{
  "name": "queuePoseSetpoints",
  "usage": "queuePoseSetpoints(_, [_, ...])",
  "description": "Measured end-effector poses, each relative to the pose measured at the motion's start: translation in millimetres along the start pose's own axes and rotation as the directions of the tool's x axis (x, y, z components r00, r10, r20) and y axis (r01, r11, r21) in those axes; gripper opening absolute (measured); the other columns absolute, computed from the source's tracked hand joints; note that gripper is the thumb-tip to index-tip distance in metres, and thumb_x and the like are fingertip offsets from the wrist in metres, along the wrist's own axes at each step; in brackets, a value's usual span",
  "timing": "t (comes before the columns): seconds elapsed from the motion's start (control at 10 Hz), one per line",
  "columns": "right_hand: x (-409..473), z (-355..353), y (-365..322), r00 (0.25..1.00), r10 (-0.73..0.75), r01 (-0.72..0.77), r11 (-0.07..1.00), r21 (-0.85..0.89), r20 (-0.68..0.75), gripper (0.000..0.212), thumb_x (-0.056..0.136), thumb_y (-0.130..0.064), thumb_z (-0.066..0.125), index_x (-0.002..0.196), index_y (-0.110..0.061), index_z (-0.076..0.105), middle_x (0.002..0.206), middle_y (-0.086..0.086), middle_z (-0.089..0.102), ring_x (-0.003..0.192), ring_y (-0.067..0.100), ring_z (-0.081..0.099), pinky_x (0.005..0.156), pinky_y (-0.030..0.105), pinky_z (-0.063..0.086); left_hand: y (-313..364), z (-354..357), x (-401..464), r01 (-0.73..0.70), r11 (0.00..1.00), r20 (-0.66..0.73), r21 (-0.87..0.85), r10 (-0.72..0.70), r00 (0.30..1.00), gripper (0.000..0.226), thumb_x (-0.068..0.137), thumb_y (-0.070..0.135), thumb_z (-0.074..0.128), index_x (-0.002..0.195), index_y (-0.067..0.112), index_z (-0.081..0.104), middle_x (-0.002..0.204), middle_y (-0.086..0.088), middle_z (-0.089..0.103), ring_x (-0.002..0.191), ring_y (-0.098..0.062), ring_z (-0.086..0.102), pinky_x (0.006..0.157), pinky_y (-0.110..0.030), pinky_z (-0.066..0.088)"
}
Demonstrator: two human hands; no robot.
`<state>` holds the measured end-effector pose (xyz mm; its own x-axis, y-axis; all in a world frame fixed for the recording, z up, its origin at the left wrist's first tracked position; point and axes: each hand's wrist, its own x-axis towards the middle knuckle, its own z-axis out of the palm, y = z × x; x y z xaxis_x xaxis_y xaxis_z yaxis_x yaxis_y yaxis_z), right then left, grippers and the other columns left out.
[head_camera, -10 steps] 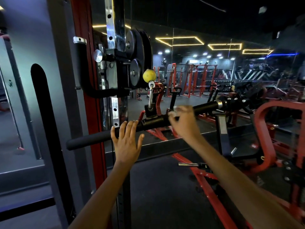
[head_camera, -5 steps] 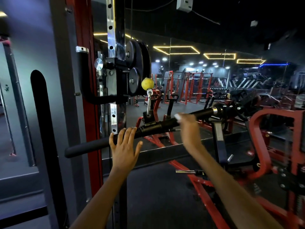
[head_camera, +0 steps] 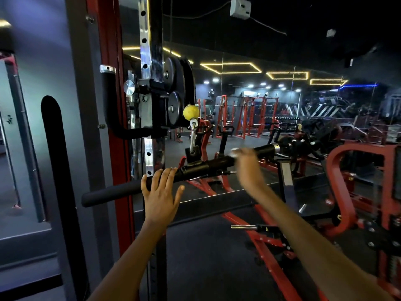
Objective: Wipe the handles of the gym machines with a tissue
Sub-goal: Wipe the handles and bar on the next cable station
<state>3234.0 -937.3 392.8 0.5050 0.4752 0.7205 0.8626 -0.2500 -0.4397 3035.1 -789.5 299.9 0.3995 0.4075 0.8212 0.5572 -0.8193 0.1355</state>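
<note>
A long black bar handle (head_camera: 112,193) hangs on a silver carabiner (head_camera: 192,135) below a yellow ball (head_camera: 190,111) and slants up to the right. My left hand (head_camera: 159,192) rests on the bar's left foam grip with its fingers straight against it. My right hand (head_camera: 247,168), blurred by motion, is further right on the bar. It holds a white tissue (head_camera: 235,152) against the bar, and only a small corner of the tissue shows at the fingertips.
A red and chrome upright (head_camera: 108,83) with black weight plates (head_camera: 175,92) stands just behind the bar on the left. Red machine frames (head_camera: 338,170) crowd the right side and floor. A wall mirror behind reflects more racks.
My right hand has slid to the right along the bar with the tissue. My left hand stays on the left grip. The view has tilted up slightly.
</note>
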Motion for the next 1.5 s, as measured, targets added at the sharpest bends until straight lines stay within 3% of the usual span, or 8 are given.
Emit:
queuePoseSetpoints(0.1, [-33, 9, -46, 0.918, -0.386, 0.393, 0.916, -0.077, 0.09, 0.015, 0.089, -0.002, 0.054, 0.101, -0.004, 0.063, 0.09, 0.005, 0.059, 0.082, 0.014, 0.058, 0.081, 0.02, 0.046, 0, 0, 0, 0.002, 1.0, 0.007, 0.012, -0.003, 1.0, 0.067, 0.099, 0.058, 0.013, 0.139, 0.015, 0.045, 0.135, -0.005, 0.052, 0.132, -0.024, 0.035, 0.115, -0.045, -0.004])
queuePoseSetpoints(0.2, [-10, -12, 0, 0.936, -0.344, 0.353, 0.917, -0.187, 0.083, 0.014, 0.093, -0.016, 0.046, 0.092, -0.02, 0.059, 0.084, -0.012, 0.051, 0.074, -0.004, 0.049, 0.073, 0.015, 0.042, -3, -2, -2, -0.006, 1.0, 0.009, 0.013, 0.006, 1.0, 0.067, 0.1, 0.057, 0.012, 0.14, 0.015, 0.044, 0.137, -0.005, 0.052, 0.132, -0.024, 0.035, 0.115, -0.043, -0.003])
queuePoseSetpoints(0.4, [20, -38, 38, 0.969, 0.185, -0.207, 0.97, -0.13, -0.165, 0.025, 0.088, -0.001, 0.044, 0.107, 0.003, 0.06, 0.103, 0.019, 0.055, 0.094, 0.027, 0.053, 0.08, 0.031, 0.04, 2, -4, -4, 0.008, 1.0, 0.007, 0.02, -0.008, 1.0, 0.066, 0.1, 0.056, 0.012, 0.138, 0.014, 0.046, 0.134, -0.006, 0.054, 0.13, -0.024, 0.036, 0.114, -0.046, 0.001])
queuePoseSetpoints(0.7, [-11, 1, -12, 0.917, -0.375, 0.397, 0.888, -0.232, 0.134, 0.024, 0.097, -0.013, 0.044, 0.114, -0.005, 0.058, 0.101, 0.006, 0.053, 0.076, -0.001, 0.052, 0.066, 0.006, 0.038, -8, -6, -1, -0.012, 0.999, 0.017, 0.045, 0.012, 1.0, 0.065, 0.1, 0.056, 0.012, 0.141, 0.016, 0.042, 0.137, -0.006, 0.051, 0.133, -0.023, 0.033, 0.116, -0.044, -0.005])
queuePoseSetpoints(0.9, [19, -43, 50, 0.9, 0.297, -0.327, 0.944, -0.044, -0.318, 0.026, 0.093, 0.0, 0.046, 0.114, -0.001, 0.06, 0.11, 0.013, 0.057, 0.091, 0.017, 0.057, 0.071, 0.006, 0.031, -8, -8, -5, -0.016, 1.0, 0.012, 0.01, 0.016, 1.0, 0.064, 0.099, 0.056, 0.013, 0.142, 0.017, 0.04, 0.138, -0.004, 0.049, 0.133, -0.022, 0.032, 0.114, -0.045, 0.001])
queuePoseSetpoints(1.1, [-37, 13, -13, 0.964, -0.26, 0.253, 0.962, -0.107, -0.056, 0.019, 0.095, -0.015, 0.049, 0.111, -0.009, 0.059, 0.092, -0.006, 0.05, 0.076, 0.007, 0.053, 0.063, 0.017, 0.045, -12, -7, -10, 0.014, 1.0, 0.029, 0.002, -0.014, 0.999, 0.067, 0.099, 0.059, 0.011, 0.144, 0.017, 0.039, 0.14, -0.005, 0.048, 0.134, -0.023, 0.033, 0.114, -0.044, -0.001])
queuePoseSetpoints(1.4, [39, -29, 6, 0.961, 0.229, -0.249, 0.961, -0.123, -0.153, 0.017, 0.094, -0.005, 0.044, 0.101, -0.006, 0.059, 0.09, 0.004, 0.057, 0.062, 0.0, 0.052, 0.06, 0.02, 0.039, -22, -13, -12, -0.005, 1.0, 0.002, 0.02, 0.004, 1.0, 0.064, 0.1, 0.057, 0.015, 0.142, 0.016, 0.041, 0.138, -0.005, 0.048, 0.133, -0.024, 0.036, 0.115, -0.044, -0.003])
queuePoseSetpoints(1.5, [22, -4, -38, 0.99, 0.048, -0.025, 0.985, -0.172, 0.13, 0.017, 0.093, -0.003, 0.046, 0.096, -0.003, 0.063, 0.087, 0.006, 0.061, 0.062, 0.008, 0.053, 0.057, 0.017, 0.044, -22, -12, -11, -0.004, 0.999, -0.017, 0.044, 0.005, 1.0, 0.064, 0.1, 0.056, 0.015, 0.141, 0.015, 0.042, 0.137, -0.006, 0.049, 0.132, -0.025, 0.036, 0.115, -0.047, 0.001])
